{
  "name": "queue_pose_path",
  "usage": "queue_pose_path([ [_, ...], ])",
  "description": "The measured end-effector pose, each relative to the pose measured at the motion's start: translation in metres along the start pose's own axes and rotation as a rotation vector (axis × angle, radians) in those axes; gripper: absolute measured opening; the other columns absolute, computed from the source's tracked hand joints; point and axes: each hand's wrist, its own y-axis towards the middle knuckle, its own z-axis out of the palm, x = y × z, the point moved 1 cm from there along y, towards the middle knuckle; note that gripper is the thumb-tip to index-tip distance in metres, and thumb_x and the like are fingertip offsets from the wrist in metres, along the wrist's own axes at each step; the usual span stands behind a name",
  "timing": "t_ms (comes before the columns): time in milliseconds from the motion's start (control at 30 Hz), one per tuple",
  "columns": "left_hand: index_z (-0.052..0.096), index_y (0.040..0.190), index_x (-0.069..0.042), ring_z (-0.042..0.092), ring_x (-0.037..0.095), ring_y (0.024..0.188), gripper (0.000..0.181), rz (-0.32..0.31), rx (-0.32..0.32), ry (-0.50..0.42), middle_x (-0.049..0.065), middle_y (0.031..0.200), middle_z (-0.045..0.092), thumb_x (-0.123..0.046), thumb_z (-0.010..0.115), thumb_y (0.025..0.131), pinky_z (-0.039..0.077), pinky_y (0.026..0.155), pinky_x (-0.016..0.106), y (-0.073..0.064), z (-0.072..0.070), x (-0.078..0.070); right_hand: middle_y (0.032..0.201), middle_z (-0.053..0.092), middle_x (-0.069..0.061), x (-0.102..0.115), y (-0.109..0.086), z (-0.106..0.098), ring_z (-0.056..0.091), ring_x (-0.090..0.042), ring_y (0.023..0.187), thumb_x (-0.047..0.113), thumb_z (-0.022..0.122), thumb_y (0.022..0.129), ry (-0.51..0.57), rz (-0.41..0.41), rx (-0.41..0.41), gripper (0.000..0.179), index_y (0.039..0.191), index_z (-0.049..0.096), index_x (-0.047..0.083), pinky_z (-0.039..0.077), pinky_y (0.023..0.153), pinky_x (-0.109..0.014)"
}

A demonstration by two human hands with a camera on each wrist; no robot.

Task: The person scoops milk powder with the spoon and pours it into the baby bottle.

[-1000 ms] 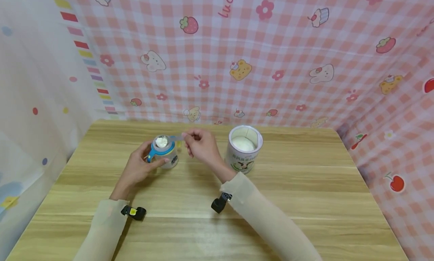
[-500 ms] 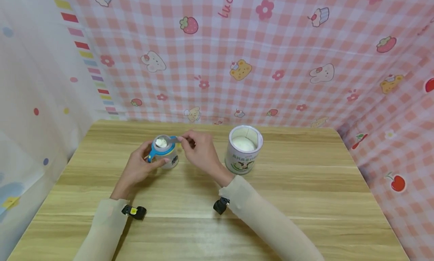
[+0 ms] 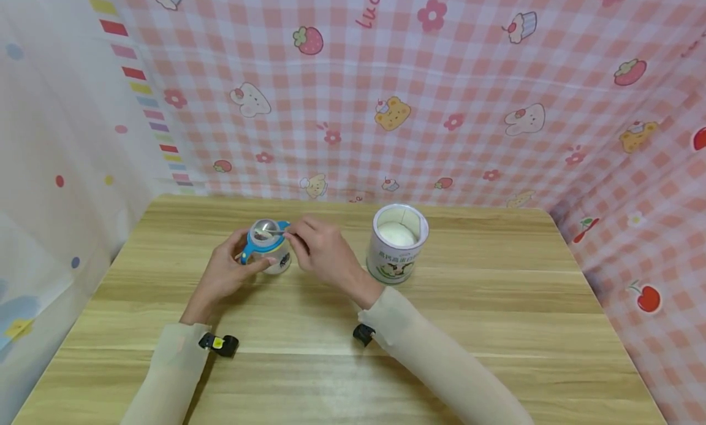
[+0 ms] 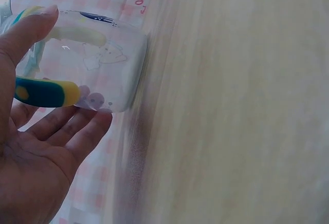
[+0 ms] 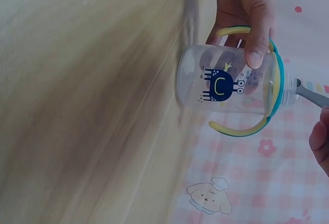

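Note:
A clear baby bottle [image 3: 279, 257] with a blue-and-yellow two-handled collar stands upright, open at the top. Around its side curls my left hand [image 3: 223, 278], thumb on the near wall and fingers behind, as the left wrist view shows of the bottle [image 4: 97, 59]. My right hand [image 3: 325, 250] pinches the handle of a grey scoop [image 3: 274, 232]. In the right wrist view the scoop [image 5: 311, 95] reaches into the bottle's neck [image 5: 290, 88], its bowl tipped over the mouth. A little white powder shows at the mouth in the head view.
Right of my right hand stands an open tin [image 3: 396, 262] with white powder inside, its printed label facing me. The wooden table [image 3: 496, 327] ends at a pink checked cloth backdrop [image 3: 353, 106]. A black wrist camera [image 3: 220, 345] sits on my left sleeve.
My right hand has turned the scoop over at the bottle's mouth, and the heap of white powder in it has mostly gone from view. My left hand and the bottle stay in place.

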Motion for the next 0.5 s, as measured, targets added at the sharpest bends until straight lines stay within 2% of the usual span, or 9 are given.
queue_pose_path([
  [133, 0.047, 0.148, -0.014, 0.054, 0.03, 0.132, 0.075, -0.006, 0.0, 0.003, 0.01, 0.144, 0.06, -0.036, 0.084, 0.087, 0.042, 0.111, 0.051, 0.0007, 0.0009, 0.0002, 0.086, 0.067, -0.003, 0.0017, -0.0012, -0.0016, 0.059, -0.006, 0.065, 0.009, 0.067, 0.098, -0.116, -0.088, 0.014, 0.007, 0.098, 0.071, 0.004, 0.047, 0.058, -0.009],
  [267, 0.047, 0.149, -0.016, 0.055, 0.027, 0.129, 0.075, -0.012, -0.004, 0.03, 0.008, 0.143, 0.061, -0.038, 0.083, 0.087, 0.045, 0.104, 0.042, -0.0002, 0.0004, 0.0, 0.087, 0.066, -0.003, 0.0044, -0.0016, -0.0034, 0.06, -0.009, 0.07, 0.008, 0.065, 0.099, -0.224, -0.169, 0.049, 0.007, 0.1, 0.07, 0.004, 0.052, 0.063, -0.012],
  [500, 0.046, 0.15, -0.017, 0.055, 0.027, 0.131, 0.075, -0.022, 0.005, 0.03, 0.007, 0.145, 0.06, -0.039, 0.082, 0.088, 0.044, 0.103, 0.038, -0.0008, 0.0, -0.0008, 0.09, 0.065, -0.005, 0.0079, -0.0027, -0.0058, 0.059, -0.011, 0.078, -0.003, 0.059, 0.097, -0.289, -0.227, 0.126, 0.017, 0.104, 0.072, 0.004, 0.055, 0.067, -0.013],
])
